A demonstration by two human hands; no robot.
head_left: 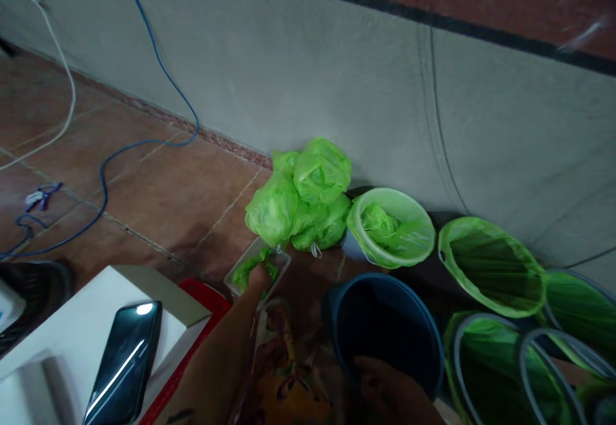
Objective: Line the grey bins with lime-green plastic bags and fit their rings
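Left hand (260, 278) reaches down into a shallow clear tray (283, 269) on the tiled floor, its fingers among crumpled green plastic (242, 273); they are partly hidden, so I cannot tell whether they are pinching any of it. That plastic lies right at the left hand and well apart from the right hand (380, 380), which is at the near rim of a dark blue bin (436, 341); shadow makes it impossible to tell if it grips the rim. Just beyond the tray, bulging green bags (274, 207) are heaped by the wall, beside a pale bucket (416, 216) with a green liner. More green-lined bins (491, 264) stand to the right. A phone (122, 367) lies on a white box (91, 309) at the lower left; I can read no brand or lettering on either.
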